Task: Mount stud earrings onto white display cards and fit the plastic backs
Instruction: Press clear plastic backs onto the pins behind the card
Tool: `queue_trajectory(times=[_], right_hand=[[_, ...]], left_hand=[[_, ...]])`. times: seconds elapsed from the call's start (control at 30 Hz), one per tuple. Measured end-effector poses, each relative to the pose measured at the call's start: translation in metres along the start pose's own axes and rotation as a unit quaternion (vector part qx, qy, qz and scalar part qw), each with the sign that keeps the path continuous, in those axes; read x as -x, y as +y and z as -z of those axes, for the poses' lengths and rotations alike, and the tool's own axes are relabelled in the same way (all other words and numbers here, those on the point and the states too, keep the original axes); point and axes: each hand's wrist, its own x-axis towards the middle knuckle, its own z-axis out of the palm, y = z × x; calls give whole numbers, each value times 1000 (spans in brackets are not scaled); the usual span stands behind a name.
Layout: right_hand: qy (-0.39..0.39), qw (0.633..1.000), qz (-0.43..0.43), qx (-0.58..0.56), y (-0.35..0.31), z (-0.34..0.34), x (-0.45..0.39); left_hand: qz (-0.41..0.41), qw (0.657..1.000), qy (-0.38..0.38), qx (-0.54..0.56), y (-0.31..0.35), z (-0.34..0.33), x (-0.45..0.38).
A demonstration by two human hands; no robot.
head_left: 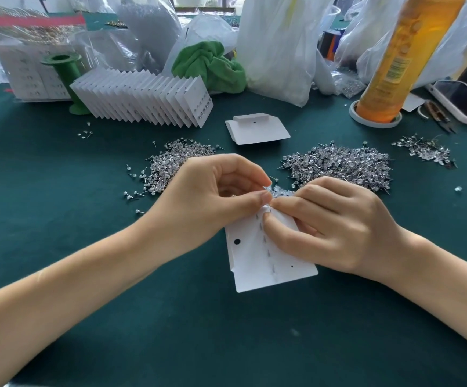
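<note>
A white display card [257, 263] lies back side up on the green cloth, with a row of stud posts poking through it. My right hand [335, 224] holds the card's top end, thumb pressed on it. My left hand [212, 196] pinches something tiny at the card's top edge; it looks like a clear plastic back, too small to tell. A small heap of clear backs [281, 191] sits just beyond my fingertips. Two piles of loose stud earrings lie behind: one left [171, 163], one right [343, 166].
A fanned row of filled cards [148, 99] leans at the back left beside a green spool [67, 76]. A blank folded card [257, 129], a green rag [212, 65], plastic bags, an orange bottle [394, 65], a phone [466, 101] and snips [438, 113] stand farther back.
</note>
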Motion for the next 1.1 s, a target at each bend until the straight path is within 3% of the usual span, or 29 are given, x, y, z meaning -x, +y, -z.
queue_trajectory(times=[1.1], right_hand=[[11,1000,-16,20,3,0,-3]], left_hand=[[-8,992,-100,-82,14,10,-16]])
